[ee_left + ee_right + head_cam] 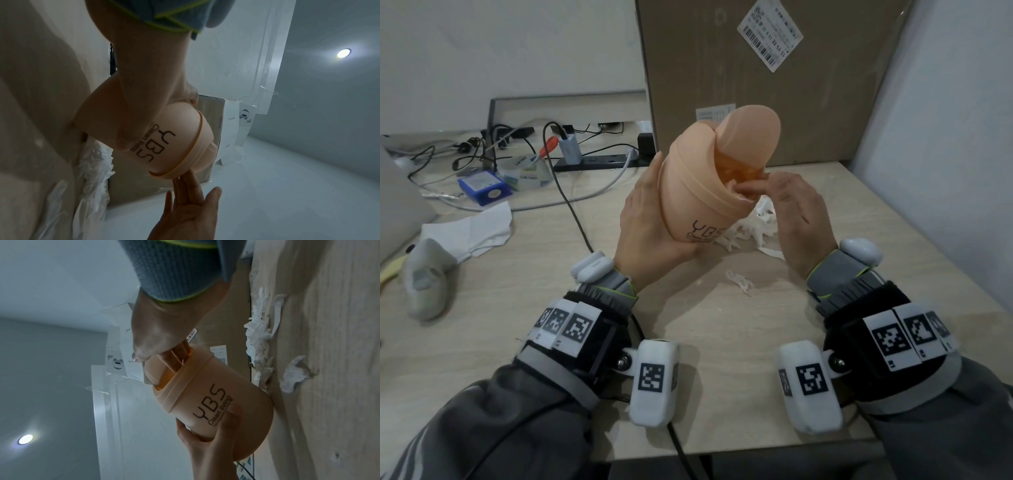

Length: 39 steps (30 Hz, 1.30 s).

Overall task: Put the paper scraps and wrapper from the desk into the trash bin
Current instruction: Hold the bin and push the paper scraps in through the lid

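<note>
From the head camera, the left hand [650,219] grips the peach trash bin [709,178] round its lower body and holds it off the worktop [722,329], tilted so its long axis leans up and to the right, its flap lid swung back. The right hand [791,222] has its fingertips [751,186] at the open mouth, seemingly pinching a bit of white paper there; I cannot tell this for sure. The pile of paper scraps [753,226] lies on the worktop just below and behind the right hand, and one loose scrap [739,281] sits nearer the body, between the wrists. So the right hand is the nearer one for the next pick-up, with the mouth turned its way.

The left wrist camera shows the bin [164,142] from its printed side, the left thumb across it, and the right hand's straight fingers [191,190] just under the rim.

In the right wrist camera, the right fingers reach into the mouth of the bin [216,402], the left hand [209,444] cups its base, and the scraps [261,331] lie on the worktop just beside it.
</note>
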Tool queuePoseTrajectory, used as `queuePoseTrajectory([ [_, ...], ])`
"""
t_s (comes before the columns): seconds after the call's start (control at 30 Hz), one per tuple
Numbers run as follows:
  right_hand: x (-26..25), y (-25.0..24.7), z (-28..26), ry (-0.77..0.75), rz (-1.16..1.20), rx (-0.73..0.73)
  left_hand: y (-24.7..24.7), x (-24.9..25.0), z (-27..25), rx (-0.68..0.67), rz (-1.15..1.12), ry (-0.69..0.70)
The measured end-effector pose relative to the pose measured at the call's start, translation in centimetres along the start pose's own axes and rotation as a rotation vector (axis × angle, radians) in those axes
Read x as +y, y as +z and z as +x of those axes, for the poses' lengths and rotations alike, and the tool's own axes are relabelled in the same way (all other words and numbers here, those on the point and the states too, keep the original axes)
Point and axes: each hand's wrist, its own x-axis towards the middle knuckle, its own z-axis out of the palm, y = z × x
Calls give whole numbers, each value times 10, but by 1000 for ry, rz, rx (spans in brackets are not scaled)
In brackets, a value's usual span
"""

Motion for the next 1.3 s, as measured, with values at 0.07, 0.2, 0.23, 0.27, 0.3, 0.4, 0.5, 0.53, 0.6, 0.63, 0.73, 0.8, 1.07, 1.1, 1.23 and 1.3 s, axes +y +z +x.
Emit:
queuePoseTrajectory([
  [0.07, 0, -1, -1, 9, -37, 19, 0, -1, 1, 2, -8, -22],
  [0.2, 2, -2, -1, 1, -70, 19, 1, -5, 2, 5, -4, -32],
  [0.23, 0, -2, -1, -11, -82, 1, 2, -5, 2, 8, -3, -33],
  [0.27, -1, -2, -2, -24, -88, -31, 2, -4, 2, 9, -3, -32],
  [0.3, -3, -1, -2, -20, -93, -79, 1, -3, 2, 9, -4, -27],
  [0.4, -2, 1, -6, 102, -131, -258, 0, -1, 1, -15, 1, 18],
  [0.5, 6, 2, -5, 66, -105, -286, 1, -1, 1, -22, 5, 16],
  [0.53, 9, 2, -3, 17, -67, -236, 1, -2, 1, -14, 1, 4],
  [0.6, 10, 0, -1, -38, -39, -80, 2, -6, 3, 6, -13, -30],
  [0.63, 10, -1, -1, -22, -20, 8, 2, -8, 4, 14, -22, -47],
  [0.73, 14, -3, 3, 214, 117, 159, 1, -8, 4, 30, -31, -87],
  [0.8, 14, -1, 5, 501, 86, -20, 1, -7, 3, 44, -30, -105],
  [1.07, 8, 12, -15, 823, 188, -855, -1, -14, 5, 179, -105, -201],
  [1.1, 9, 13, -16, 819, 216, -856, -1, -14, 5, 194, -105, -218],
  [1.23, 24, 15, -12, 801, 231, -619, -1, -16, 5, 234, -94, -246],
  [1.3, 34, 15, -10, 771, 161, -484, -2, -16, 6, 243, -94, -254],
])
